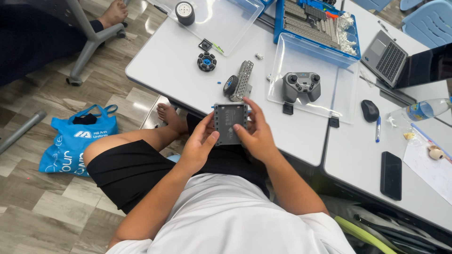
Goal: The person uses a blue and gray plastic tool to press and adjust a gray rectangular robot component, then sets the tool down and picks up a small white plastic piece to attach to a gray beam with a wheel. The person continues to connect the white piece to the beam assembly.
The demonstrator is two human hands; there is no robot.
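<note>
Both hands grip a grey robot control brick over the lap, at the white tabletop's edge; left hand clasps its left side, right hand its right. Its long axis runs away from the person; its flat face is upward.

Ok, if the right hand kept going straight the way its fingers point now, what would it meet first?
The right hand grips the grey block, fingers aimed up and away across the table. Straight on, it would probably meet the grey beam with a wheel first, though depth is hard to judge from the head view.
</note>
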